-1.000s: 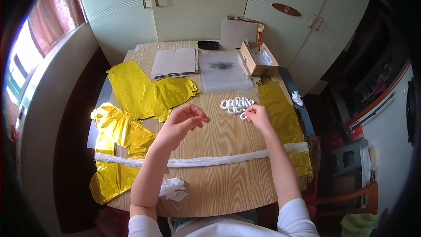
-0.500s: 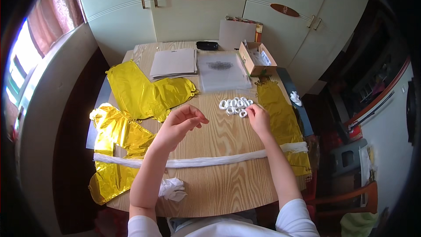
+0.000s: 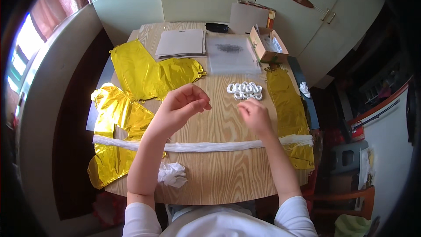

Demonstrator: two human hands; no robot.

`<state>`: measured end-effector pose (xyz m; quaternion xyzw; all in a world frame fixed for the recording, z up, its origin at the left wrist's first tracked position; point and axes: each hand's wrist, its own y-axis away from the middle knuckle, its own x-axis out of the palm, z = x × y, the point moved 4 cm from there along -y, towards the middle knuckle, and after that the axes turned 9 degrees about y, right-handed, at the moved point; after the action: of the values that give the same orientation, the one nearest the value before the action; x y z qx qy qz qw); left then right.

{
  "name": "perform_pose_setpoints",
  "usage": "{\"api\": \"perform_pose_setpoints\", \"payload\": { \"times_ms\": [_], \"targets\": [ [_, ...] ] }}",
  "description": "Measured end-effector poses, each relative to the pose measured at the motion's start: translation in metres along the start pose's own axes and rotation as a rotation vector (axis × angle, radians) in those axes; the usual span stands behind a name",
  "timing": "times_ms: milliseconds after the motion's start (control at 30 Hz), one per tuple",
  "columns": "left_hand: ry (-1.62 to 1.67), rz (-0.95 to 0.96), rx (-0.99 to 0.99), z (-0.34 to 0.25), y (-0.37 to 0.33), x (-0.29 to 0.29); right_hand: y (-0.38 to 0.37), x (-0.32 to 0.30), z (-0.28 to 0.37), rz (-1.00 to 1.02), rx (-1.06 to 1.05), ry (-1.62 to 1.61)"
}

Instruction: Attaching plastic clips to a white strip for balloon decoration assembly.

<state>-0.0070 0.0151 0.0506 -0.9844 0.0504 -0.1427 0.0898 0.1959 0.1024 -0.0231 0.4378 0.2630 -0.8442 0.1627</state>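
Observation:
My left hand point(image 3: 185, 105) is raised above the middle of the table, fingers curled and thumb tip close to them; whatever may be between them is too small to see. My right hand point(image 3: 255, 116) has its fingers pinched together just nearer than a cluster of small white string coils point(image 3: 244, 91), apart from it and slightly blurred. Anything in that pinch is also not visible. Beneath both forearms, a long bundle of white strings point(image 3: 210, 147) runs across the table. Flat gold foil balloons lie beside the hands: one at the far left point(image 3: 144, 74), a shinier one at the left point(image 3: 118, 114), one at the right point(image 3: 287, 101).
On the wooden table point(image 3: 223, 175) lie crumpled white tissue point(image 3: 172, 174), grey card sheets point(image 3: 181, 43) and clear plastic sleeves point(image 3: 232, 55). Farther back are an open carton point(image 3: 267, 48) and a black case point(image 3: 217, 27). A chair point(image 3: 346, 202) stands at the right.
My right hand has drawn back from the coils, toward me and to the left. My left hand stays raised and curled. The whole view has shifted, so the table appears higher.

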Motion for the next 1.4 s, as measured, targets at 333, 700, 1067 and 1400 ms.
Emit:
{"api": "perform_pose_setpoints", "payload": {
  "times_ms": [333, 700, 1067, 1400],
  "targets": [
    [-0.788, -0.005, 0.181, -0.017, 0.007, 0.004, 0.027, 0.057, 0.086, 0.483, -0.426, -0.123],
    [-0.801, 0.008, 0.186, -0.014, 0.008, 0.002, 0.030, 0.081, 0.091, 0.268, -0.428, -0.103],
    [-0.804, 0.041, 0.183, -0.013, 0.007, 0.005, 0.033, 0.088, 0.090, 0.273, -0.376, -0.116],
    [-0.821, 0.067, 0.181, -0.005, 0.006, 0.003, 0.030, 0.085, 0.081, 0.372, -0.384, -0.095]
  ]
}}
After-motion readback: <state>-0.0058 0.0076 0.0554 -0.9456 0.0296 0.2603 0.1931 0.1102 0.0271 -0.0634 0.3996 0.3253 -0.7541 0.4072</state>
